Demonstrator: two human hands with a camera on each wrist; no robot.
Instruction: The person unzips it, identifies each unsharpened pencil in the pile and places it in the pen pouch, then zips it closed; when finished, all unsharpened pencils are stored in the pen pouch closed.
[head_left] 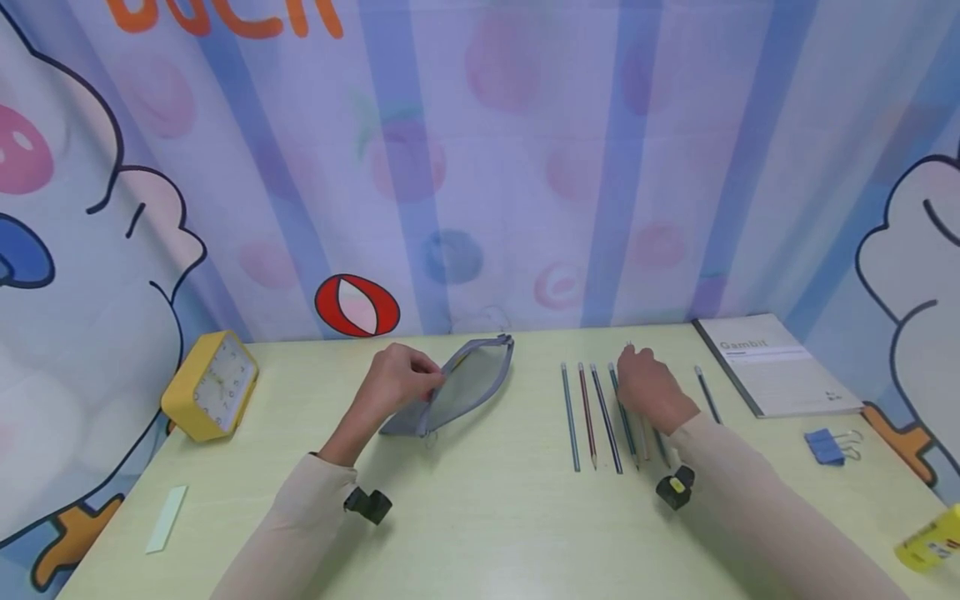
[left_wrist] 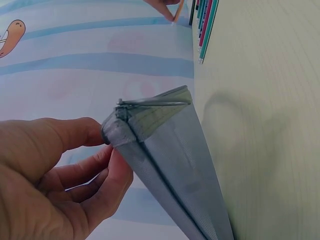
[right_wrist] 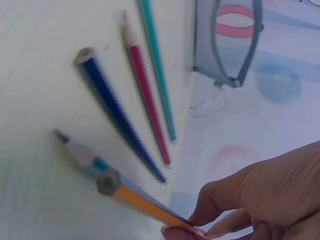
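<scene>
The left hand (head_left: 397,379) pinches a grey pouch (head_left: 471,390) at one end of its rim, between thumb and bent fingers; the pouch stands near the far edge of the worktop (head_left: 487,517), left of its middle, with the mouth spread apart. The right hand (head_left: 648,385) is nearly closed and has an orange pencil (right_wrist: 150,208) between thumb and fingertips, and this pencil lies across the view over another, teal one with a sharpened tip. To the left of this hand, a teal pencil (head_left: 571,417), a red pencil (head_left: 587,415) and a dark blue pencil (head_left: 606,419) lie side by side, well apart from the pouch. One more pencil (head_left: 707,393) lies partly under the right sleeve. A notebook (head_left: 780,367) is at the far right corner, with a blue binder clip (head_left: 827,447) nearer, and a yellow container (head_left: 930,542) by the right edge. Toward the left edge are a yellow clock (head_left: 213,387) and a pale green strip (head_left: 166,520).
</scene>
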